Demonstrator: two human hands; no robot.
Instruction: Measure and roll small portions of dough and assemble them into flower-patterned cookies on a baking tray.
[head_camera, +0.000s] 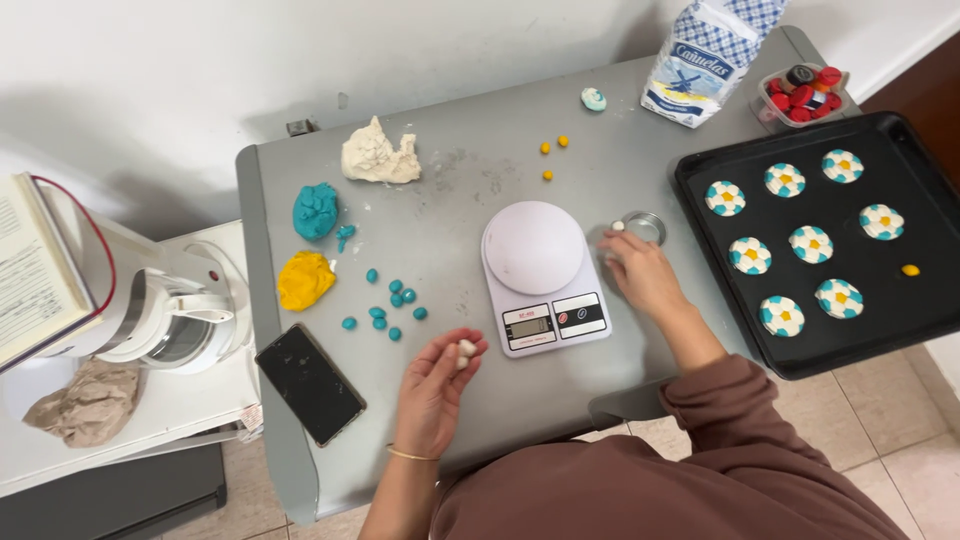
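Grey table (450, 215): black tray (700, 190) holds eight cookies (810, 243); left hand (432, 385) pinches dough piece (465, 350); right hand (640, 272) closed on crumb (618, 226).

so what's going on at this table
A person is shaping coloured dough. The left hand pinches a small white dough piece near the kitchen scale. The right hand rests by a round metal cutter. Eight flower-shaped cookies sit on the black baking tray, with teal dough balls loose on the grey table.

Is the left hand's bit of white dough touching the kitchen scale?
Apart. The head view shows the left hand pinching the white dough piece in its fingertips, with bare grey table between it and the scale.
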